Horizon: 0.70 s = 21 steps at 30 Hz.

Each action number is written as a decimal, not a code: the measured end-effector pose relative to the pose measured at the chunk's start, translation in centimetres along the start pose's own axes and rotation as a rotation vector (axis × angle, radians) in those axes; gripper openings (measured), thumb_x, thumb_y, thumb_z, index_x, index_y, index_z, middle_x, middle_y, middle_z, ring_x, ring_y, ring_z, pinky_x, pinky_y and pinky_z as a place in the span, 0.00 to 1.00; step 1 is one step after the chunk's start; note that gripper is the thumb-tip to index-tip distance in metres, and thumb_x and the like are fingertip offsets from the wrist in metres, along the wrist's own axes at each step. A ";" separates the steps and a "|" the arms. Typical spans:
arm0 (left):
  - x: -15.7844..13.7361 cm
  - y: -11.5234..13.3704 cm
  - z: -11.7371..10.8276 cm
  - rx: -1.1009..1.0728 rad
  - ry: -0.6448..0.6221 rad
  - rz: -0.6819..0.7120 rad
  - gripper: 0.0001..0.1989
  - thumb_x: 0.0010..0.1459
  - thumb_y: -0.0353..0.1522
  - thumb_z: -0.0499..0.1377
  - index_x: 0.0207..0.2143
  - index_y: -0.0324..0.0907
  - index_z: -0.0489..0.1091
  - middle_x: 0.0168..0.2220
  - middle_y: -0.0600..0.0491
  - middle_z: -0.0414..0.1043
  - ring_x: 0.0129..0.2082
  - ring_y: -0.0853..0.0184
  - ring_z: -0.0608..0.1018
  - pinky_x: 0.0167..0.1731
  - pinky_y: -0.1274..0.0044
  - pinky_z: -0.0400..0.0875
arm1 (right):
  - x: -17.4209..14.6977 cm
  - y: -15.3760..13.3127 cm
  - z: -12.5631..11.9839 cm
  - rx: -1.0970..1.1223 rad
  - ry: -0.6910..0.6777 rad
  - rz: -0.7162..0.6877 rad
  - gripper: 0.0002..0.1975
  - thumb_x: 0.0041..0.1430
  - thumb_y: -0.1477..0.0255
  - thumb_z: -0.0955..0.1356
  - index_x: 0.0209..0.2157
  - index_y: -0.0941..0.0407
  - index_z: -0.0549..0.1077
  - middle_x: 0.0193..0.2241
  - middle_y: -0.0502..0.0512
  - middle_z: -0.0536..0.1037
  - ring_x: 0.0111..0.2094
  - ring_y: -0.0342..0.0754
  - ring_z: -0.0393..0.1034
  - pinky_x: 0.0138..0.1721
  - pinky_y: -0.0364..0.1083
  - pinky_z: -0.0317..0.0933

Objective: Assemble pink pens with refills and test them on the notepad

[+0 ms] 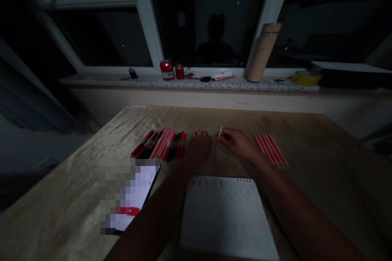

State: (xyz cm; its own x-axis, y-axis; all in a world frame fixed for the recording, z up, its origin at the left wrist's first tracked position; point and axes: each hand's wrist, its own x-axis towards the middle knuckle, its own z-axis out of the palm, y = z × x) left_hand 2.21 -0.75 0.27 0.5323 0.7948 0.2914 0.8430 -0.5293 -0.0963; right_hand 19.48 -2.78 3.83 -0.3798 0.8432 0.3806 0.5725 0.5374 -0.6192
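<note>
My right hand [234, 140] pinches a slim pen [220, 131] and holds it nearly upright over the table. The pen's upper end is white and its lower part looks pinkish. Just left of it, my left hand [199, 142] rests low over the table with its fingers curled under; whatever they hold, if anything, is hidden. Beside the left hand lies a spread of red, black and pink pens [161, 142]. Right of my right hand, several pink pens [270, 149] lie side by side in a row.
A spiral notebook [226, 216] lies in front of me, with a lit phone [137, 191] to its left. On the windowsill stand a red can [167, 70], a small red jar [179, 72], a tall cardboard tube [263, 53] and yellow tape [306, 78]. The room is dim.
</note>
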 end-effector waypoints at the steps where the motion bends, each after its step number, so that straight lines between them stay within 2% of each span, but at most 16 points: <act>1: 0.0 0.0 0.0 -0.010 0.003 0.002 0.10 0.61 0.30 0.49 0.35 0.37 0.69 0.37 0.46 0.69 0.41 0.59 0.67 0.40 0.67 0.58 | 0.0 -0.1 0.0 -0.004 0.001 -0.001 0.06 0.57 0.72 0.64 0.28 0.57 0.71 0.24 0.50 0.72 0.27 0.43 0.65 0.29 0.41 0.55; 5: -0.1 0.0 -0.3 -0.086 0.013 -0.009 0.10 0.62 0.30 0.47 0.36 0.39 0.68 0.37 0.48 0.70 0.41 0.60 0.67 0.41 0.67 0.58 | -0.1 -0.2 -0.2 -0.025 -0.006 0.004 0.06 0.56 0.72 0.64 0.28 0.57 0.70 0.24 0.51 0.72 0.26 0.43 0.64 0.29 0.41 0.55; 10: 0.3 -0.3 -1.2 -0.168 0.089 -0.068 0.13 0.62 0.31 0.47 0.45 0.42 0.67 0.41 0.49 0.70 0.43 0.61 0.67 0.42 0.69 0.59 | -0.1 -0.3 -0.3 -0.016 -0.023 0.007 0.07 0.57 0.71 0.64 0.29 0.57 0.71 0.26 0.51 0.73 0.27 0.43 0.65 0.29 0.41 0.55; 12: 0.5 -0.4 -1.9 -0.242 0.108 -0.098 0.13 0.62 0.32 0.47 0.44 0.42 0.69 0.41 0.49 0.70 0.43 0.62 0.68 0.43 0.69 0.60 | -0.1 -0.4 -0.2 -0.021 -0.018 0.007 0.07 0.57 0.71 0.64 0.29 0.57 0.71 0.26 0.51 0.73 0.27 0.43 0.65 0.29 0.41 0.55; 16: 1.0 -0.3 -3.7 -0.567 0.220 -0.167 0.12 0.61 0.32 0.49 0.38 0.40 0.71 0.38 0.50 0.72 0.42 0.65 0.71 0.45 0.72 0.63 | -0.1 -0.4 -0.1 -0.021 -0.009 0.005 0.07 0.57 0.72 0.64 0.27 0.57 0.71 0.23 0.50 0.71 0.25 0.42 0.64 0.28 0.41 0.54; 21: 1.5 0.6 -5.4 -1.009 0.374 -0.237 0.11 0.57 0.35 0.52 0.38 0.40 0.71 0.34 0.51 0.75 0.37 0.67 0.75 0.36 0.76 0.69 | -0.1 -0.6 -0.2 -0.018 -0.006 0.002 0.07 0.56 0.72 0.64 0.25 0.57 0.70 0.22 0.49 0.70 0.25 0.42 0.63 0.28 0.41 0.53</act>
State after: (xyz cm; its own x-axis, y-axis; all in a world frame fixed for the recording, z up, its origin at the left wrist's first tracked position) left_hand 3.04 -1.46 5.79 0.1650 0.8582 0.4860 0.3788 -0.5101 0.7722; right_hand 19.28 -3.15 4.31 -0.3831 0.8440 0.3754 0.5858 0.5362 -0.6077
